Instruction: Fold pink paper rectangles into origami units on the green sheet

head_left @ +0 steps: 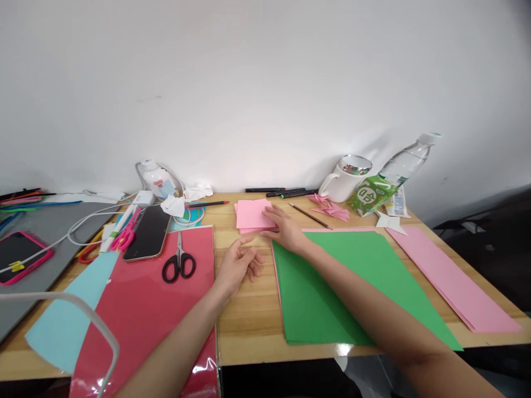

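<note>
A small stack of pink square paper lies on the wooden table, its sheets slightly out of line. My right hand rests at the stack's right edge, fingers spread and fingertips touching the paper. Just in front of the stack, my left hand hovers over bare wood with loosely curled fingers and nothing visible in it. Under my right forearm are large green sheets. Black-handled scissors lie left of my left hand, on a red sheet in a clear sleeve.
Along the back are black markers, a pencil, folded pink paper pieces, a white mug, a green carton and a leaning water bottle. At left lie a phone and cables. Long pink strips reach the right edge.
</note>
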{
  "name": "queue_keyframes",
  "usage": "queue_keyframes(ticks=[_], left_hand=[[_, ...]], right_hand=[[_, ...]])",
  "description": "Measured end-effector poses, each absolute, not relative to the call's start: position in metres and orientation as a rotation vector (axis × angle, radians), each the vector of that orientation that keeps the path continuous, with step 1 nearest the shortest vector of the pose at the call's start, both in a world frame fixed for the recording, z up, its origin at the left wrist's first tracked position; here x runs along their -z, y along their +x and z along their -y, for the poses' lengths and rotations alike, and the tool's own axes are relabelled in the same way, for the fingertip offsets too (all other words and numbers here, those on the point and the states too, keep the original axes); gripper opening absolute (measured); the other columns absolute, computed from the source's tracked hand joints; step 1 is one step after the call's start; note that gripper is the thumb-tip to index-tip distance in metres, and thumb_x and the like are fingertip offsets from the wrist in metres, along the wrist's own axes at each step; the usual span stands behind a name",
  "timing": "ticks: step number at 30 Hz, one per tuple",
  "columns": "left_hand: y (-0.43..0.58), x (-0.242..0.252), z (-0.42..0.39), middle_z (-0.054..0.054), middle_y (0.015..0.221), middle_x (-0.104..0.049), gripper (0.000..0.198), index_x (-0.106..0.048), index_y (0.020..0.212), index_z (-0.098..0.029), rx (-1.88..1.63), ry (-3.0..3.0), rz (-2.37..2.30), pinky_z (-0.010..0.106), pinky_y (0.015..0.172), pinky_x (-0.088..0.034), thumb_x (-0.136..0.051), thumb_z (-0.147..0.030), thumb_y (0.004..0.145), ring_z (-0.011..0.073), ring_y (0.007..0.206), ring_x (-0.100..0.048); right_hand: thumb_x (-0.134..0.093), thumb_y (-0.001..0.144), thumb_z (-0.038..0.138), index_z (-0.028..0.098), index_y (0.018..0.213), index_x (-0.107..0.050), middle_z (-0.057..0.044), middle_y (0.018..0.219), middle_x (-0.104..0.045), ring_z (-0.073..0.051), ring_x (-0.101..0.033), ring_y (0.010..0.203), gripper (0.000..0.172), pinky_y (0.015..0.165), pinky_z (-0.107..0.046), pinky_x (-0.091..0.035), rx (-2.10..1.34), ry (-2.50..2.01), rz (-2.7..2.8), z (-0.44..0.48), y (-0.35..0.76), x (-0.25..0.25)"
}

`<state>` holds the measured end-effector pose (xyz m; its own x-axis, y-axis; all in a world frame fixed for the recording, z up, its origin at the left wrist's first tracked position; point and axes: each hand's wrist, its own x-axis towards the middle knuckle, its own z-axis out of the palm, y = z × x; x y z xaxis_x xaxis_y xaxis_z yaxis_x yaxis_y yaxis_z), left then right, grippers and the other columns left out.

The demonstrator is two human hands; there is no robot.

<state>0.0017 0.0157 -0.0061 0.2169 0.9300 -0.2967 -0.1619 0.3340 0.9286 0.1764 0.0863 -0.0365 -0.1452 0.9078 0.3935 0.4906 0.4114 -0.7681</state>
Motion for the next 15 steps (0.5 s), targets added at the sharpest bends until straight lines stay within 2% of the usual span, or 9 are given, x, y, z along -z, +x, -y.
queue_keyframes(ticks=[3,6,11,15], left_hand=[[0.0019,0.0046,-0.0151,-0.001,0.061,-0.064,0.047,-0.046,0.111,-0.013,-0.933,0.904,-1.069,0.017,0.033,-0.033,-0.065,-0.033,0.072,0.0088,0.037,-0.052],[0.0025,0.004,-0.0152,-0.001,0.06,-0.064,0.047,-0.047,0.111,-0.014,-0.938,0.884,-1.062,0.017,0.033,-0.033,-0.065,-0.036,0.073,0.0089,0.037,-0.052],[0.003,0.0035,-0.0155,-0.001,0.059,-0.064,0.048,-0.047,0.111,-0.014,-0.938,0.86,-1.059,0.017,0.033,-0.033,-0.065,-0.038,0.075,0.0093,0.037,-0.052],[0.003,0.0028,-0.0154,-0.001,0.058,-0.063,0.043,-0.048,0.109,-0.015,-0.93,0.843,-1.064,0.016,0.033,-0.033,-0.061,-0.042,0.079,0.0091,0.036,-0.052]], right_hand=[[-0.079,0.065,0.031,0.014,0.101,-0.072,-0.019,0.126,-0.058,-0.034,-0.046,0.126,0.04,0.107,-0.051,-0.034,-0.614,-1.231,1.874,-0.09,0.1766,0.0415],[-0.074,0.071,0.028,0.017,0.1,-0.072,-0.017,0.127,-0.058,-0.031,-0.054,0.119,0.031,0.1,-0.049,-0.042,-0.63,-1.26,1.897,-0.0916,0.1795,0.0434],[-0.075,0.068,0.018,0.019,0.098,-0.072,-0.014,0.125,-0.06,-0.028,-0.059,0.112,0.03,0.093,-0.043,-0.048,-0.655,-1.276,1.888,-0.0934,0.1824,0.042],[-0.07,0.072,0.018,0.017,0.084,-0.074,-0.014,0.114,-0.067,-0.026,-0.064,0.103,0.012,0.09,-0.041,-0.05,-0.68,-1.274,1.833,-0.0966,0.1828,0.0408]])
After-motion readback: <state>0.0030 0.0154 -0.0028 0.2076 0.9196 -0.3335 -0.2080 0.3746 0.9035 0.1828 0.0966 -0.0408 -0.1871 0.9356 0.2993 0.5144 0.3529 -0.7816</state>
